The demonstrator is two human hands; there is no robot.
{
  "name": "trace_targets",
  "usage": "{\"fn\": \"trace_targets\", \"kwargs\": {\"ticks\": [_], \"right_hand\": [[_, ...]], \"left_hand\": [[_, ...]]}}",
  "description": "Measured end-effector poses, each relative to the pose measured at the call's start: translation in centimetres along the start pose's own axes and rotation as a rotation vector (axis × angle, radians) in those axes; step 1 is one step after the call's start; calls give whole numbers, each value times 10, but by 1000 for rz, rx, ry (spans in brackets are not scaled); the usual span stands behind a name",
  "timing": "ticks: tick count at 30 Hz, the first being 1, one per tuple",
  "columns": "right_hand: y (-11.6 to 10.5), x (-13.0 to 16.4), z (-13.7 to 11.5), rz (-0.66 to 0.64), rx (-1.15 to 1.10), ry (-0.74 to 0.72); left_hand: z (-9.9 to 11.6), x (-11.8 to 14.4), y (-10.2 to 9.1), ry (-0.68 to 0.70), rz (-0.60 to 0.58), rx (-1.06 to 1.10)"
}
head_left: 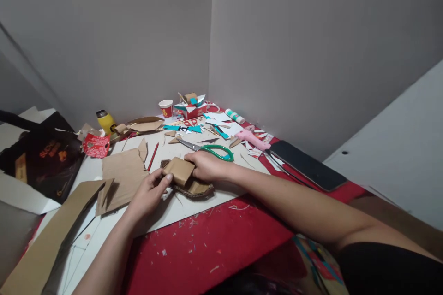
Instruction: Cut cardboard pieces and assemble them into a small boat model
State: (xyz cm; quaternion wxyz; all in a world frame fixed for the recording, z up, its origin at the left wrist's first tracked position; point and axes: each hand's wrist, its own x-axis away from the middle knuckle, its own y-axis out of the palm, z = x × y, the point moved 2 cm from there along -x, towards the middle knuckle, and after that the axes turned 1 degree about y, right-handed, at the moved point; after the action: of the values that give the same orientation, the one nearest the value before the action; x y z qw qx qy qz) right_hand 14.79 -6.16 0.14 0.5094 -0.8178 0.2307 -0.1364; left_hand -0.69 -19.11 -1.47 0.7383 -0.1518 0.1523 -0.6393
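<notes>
Between my two hands is a small folded cardboard piece (pixel 179 170), shaped like a low box. It sits on a larger cut cardboard base (pixel 200 189) with rough dark edges. My left hand (pixel 154 189) grips the folded piece from the left, thumb on its near corner. On the other side, my right hand (pixel 204 166) closes on its right edge, with some fingers hidden behind it. Scissors with green handles (pixel 219 151) lie just beyond my right hand. A red pencil (pixel 152 156) rests beyond my left hand, beside a flat cardboard sheet (pixel 122 175).
A pink glue gun (pixel 254 139) with a dark cable lies right, near a black phone-like slab (pixel 306 165). At the back stand a paper cup (pixel 166 109) and a yellow bottle (pixel 106 122). A long cardboard strip (pixel 51 235) lies front left. Paper scraps litter the red cloth (pixel 194 249).
</notes>
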Motion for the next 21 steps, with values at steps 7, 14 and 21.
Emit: {"fn": "trace_targets", "kwargs": {"ticks": [7,14,21], "right_hand": [[-10,2,1,-35,15,-15],[-8,1,8,-54,22,-62],[-18,3,10,-14,26,-145]], "left_hand": [[-5,3,-5,-67,-116,-4],[-12,2,-4,-71,-54,-56],[5,4,5,14,-39,-116]]}}
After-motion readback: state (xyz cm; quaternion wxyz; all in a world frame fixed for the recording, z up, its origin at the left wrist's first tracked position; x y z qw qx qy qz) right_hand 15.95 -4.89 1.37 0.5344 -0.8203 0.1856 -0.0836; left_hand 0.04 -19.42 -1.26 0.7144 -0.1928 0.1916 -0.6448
